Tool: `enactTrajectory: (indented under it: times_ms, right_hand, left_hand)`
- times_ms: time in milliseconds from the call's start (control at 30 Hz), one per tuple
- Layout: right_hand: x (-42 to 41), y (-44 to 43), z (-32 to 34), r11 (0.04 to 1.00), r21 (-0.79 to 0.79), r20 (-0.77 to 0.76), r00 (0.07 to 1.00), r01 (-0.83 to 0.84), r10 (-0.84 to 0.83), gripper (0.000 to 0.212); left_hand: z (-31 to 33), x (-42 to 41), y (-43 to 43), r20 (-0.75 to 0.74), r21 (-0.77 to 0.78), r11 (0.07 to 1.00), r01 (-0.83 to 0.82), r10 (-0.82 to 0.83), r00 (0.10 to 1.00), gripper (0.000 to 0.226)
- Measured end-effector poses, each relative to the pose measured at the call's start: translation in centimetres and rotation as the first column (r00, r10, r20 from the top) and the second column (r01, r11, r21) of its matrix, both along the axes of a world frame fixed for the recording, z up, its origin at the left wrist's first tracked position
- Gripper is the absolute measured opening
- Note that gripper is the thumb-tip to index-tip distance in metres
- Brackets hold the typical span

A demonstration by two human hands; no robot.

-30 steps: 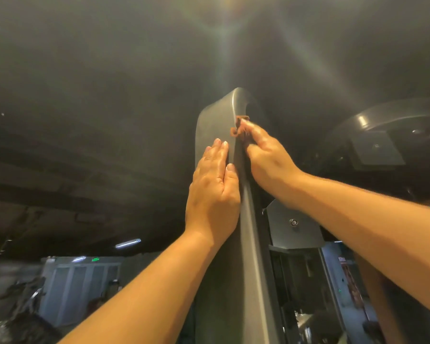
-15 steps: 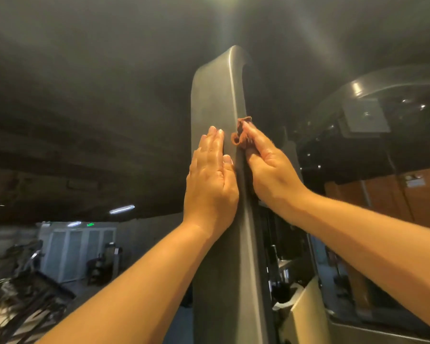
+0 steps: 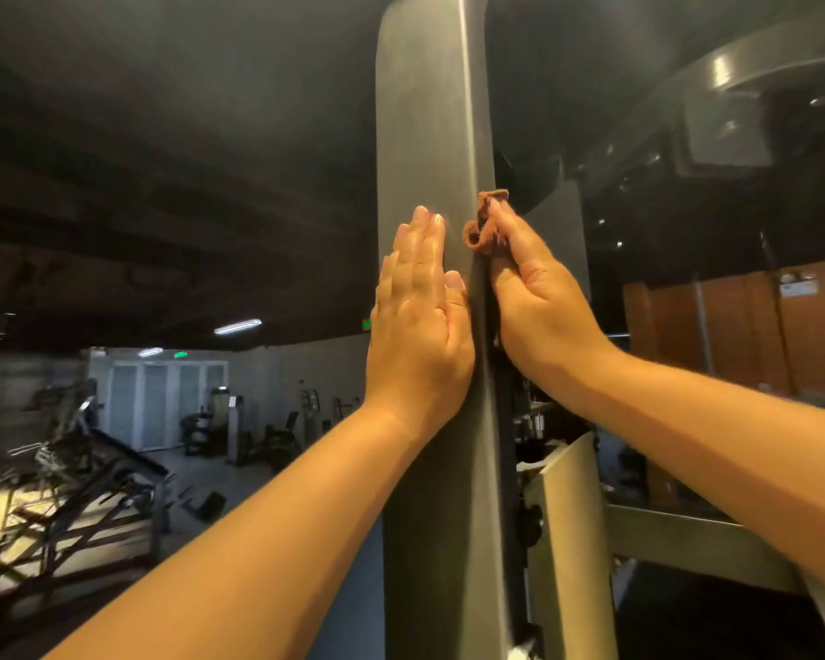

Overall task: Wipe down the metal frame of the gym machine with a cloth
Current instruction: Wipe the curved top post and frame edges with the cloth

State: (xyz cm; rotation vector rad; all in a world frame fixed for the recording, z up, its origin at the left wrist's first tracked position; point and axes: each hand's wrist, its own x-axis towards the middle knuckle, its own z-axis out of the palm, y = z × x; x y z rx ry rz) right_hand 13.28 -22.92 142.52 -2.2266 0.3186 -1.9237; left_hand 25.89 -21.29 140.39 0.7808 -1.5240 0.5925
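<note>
Your left hand (image 3: 420, 321) lies flat, fingers straight, on the grey metal frame (image 3: 425, 111), apparently to steady you, while your right hand (image 3: 539, 302) pinches the bunched brown cloth (image 3: 484, 221) against its right edge.

dim overall | ceiling tube lights (image 3: 237, 326) glow centre left | bright floor glare lower left | edges bowed | background soft
</note>
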Motion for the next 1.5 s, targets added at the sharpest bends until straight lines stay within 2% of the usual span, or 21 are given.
enactTrajectory:
  times_ms: [100,233,333,433,533,633,733,833,933,1033,1167,1400,1500]
  right_hand:
    - [0.5,0.6,-2.5,1.0,0.009,0.02,1.0,-0.015,0.015,0.054]
    - [0.2,1.6,-9.5,0.996,-0.049,-0.106,0.991,0.075,-0.079,0.065]
    - [-0.4,1.2,-8.2,0.997,-0.031,-0.137,0.988,0.068,-0.072,0.063]
    - [0.0,1.0,-4.9,0.998,0.07,-0.045,0.999,0.009,-0.006,0.057]
    - [0.6,1.3,-6.3,0.994,0.106,-0.011,1.0,0.015,-0.014,0.056]
    - [0.5,2.5,-11.7,0.993,0.11,-0.075,0.996,0.048,-0.04,0.065]
    - [0.0,3.3,-15.4,0.993,0.058,-0.208,0.974,0.106,-0.091,0.07]
    - [-0.3,3.5,-14.2,0.994,0.04,-0.23,0.969,0.102,-0.09,0.069]
    - [0.4,3.2,-11.9,0.989,0.134,-0.112,0.992,0.068,-0.053,0.071]
    - [1.5,3.5,-12.9,0.983,0.173,-0.032,0.998,0.056,-0.051,0.066]
    - [1.5,4.5,-15.2,0.982,0.159,-0.067,0.994,0.098,-0.088,0.064]
    - [1.0,2.2,-6.4,0.986,0.163,0.008,0.999,0.047,-0.049,0.057]
    - [0.7,2.5,-9.1,0.991,0.106,-0.026,0.996,0.084,-0.081,0.058]
  left_hand:
    - [-1.8,0.1,-0.1,0.01,-0.013,1.0,0.0,0.0,1.0,0.057]
    - [-4.0,0.5,-0.8,0.012,-0.03,0.999,0.033,-0.032,0.999,0.06]
    - [-4.7,0.2,-0.7,-0.011,-0.039,0.999,0.017,-0.018,1.0,0.057]
    - [-5.1,0.0,-0.2,-0.022,-0.022,1.0,0.008,-0.008,1.0,0.055]
    - [-6.3,0.3,-0.2,0.001,-0.024,1.0,0.011,-0.011,1.0,0.055]
    - [-7.9,0.9,-0.6,0.038,-0.037,0.999,0.005,-0.004,0.999,0.056]
    - [-9.3,1.0,-0.8,0.034,-0.031,0.999,-0.014,0.015,0.999,0.06]
    - [-10.2,0.9,-0.6,0.018,-0.027,1.0,-0.003,0.004,1.0,0.06]
    - [-10.7,0.8,-0.4,0.027,-0.024,1.0,-0.001,0.001,1.0,0.058]
    - [-11.5,0.8,-0.2,0.015,0.01,1.0,0.012,-0.012,1.0,0.058]
    - [-12.8,0.9,-0.1,0.041,-0.012,1.0,0.02,-0.02,0.999,0.064]
    - [-11.8,1.2,0.3,0.005,-0.023,0.996,-0.082,0.082,0.997,0.054]
    - [-11.0,1.8,0.2,0.029,-0.043,0.994,-0.101,0.102,0.994,0.051]
